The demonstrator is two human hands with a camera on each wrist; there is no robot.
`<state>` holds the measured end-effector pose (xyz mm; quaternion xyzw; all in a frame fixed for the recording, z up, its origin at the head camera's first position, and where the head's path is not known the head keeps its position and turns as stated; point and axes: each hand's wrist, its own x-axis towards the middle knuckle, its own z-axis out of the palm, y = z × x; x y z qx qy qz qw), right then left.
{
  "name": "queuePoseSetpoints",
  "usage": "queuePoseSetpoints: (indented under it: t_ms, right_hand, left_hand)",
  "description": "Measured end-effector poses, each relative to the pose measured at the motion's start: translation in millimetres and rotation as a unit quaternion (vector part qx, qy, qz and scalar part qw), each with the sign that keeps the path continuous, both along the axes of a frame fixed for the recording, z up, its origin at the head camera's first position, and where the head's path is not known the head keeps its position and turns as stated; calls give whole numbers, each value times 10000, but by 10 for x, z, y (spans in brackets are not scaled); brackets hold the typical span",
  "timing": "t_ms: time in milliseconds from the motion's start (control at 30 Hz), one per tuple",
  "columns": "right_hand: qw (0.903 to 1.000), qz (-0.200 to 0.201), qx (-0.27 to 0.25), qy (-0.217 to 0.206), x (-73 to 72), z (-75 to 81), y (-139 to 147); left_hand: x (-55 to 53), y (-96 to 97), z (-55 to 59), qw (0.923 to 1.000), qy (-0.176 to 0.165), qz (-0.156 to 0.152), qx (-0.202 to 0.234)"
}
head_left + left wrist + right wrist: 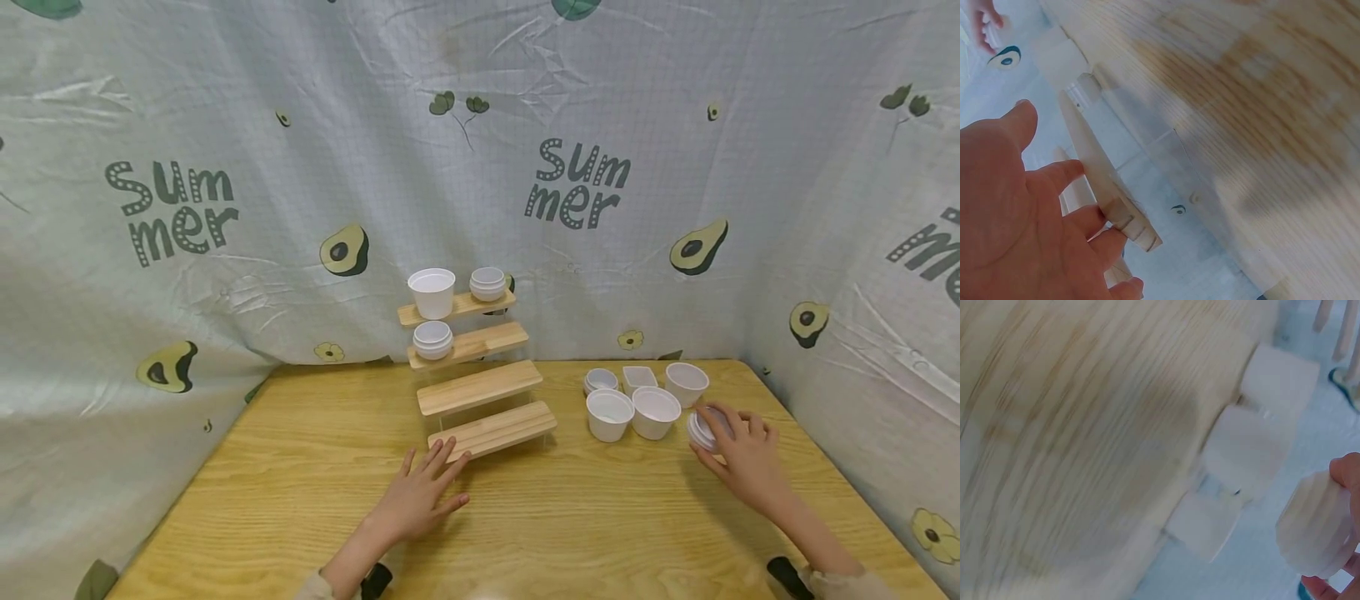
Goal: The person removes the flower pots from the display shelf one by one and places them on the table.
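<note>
One ridged white jar (1311, 528) sits pinched in the right hand (752, 462); can't tell if it touches the bench (570, 525). I read the tiered stand (480, 388) well left, beyond loose cups (655, 423). Left hand (417, 502), fingers spread, is nearer, touching the stand's lowest step (495, 430).

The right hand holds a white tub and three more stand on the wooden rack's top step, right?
No: the head view shows only a tall tub and a small tub on the top step; the third tub sits one step below. The right hand holds a white tub.
</note>
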<state>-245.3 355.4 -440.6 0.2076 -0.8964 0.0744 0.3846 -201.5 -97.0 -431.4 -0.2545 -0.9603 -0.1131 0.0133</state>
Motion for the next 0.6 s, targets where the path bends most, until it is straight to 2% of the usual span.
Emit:
queuePoseSetpoints:
  t_ms: [200,300,500,600]
  right_hand:
    - [9995,-241,136,167,-96,-78,213]
    - [9992,-302,224,112,-146,-119,305]
    - [9983,-351,456,-109,-241,-180,427]
    - [9962,-456,628,-389,-298,-186,446]
  left_hand:
    - [-6,-4,-4,10000,-32,2,-9]
    - [-16,-8,-19,10000,-2,12,-91]
    - [-29,-13,-35,9999,-4,27,-164]
    - [-31,-11,-25,9999,-34,34,-159]
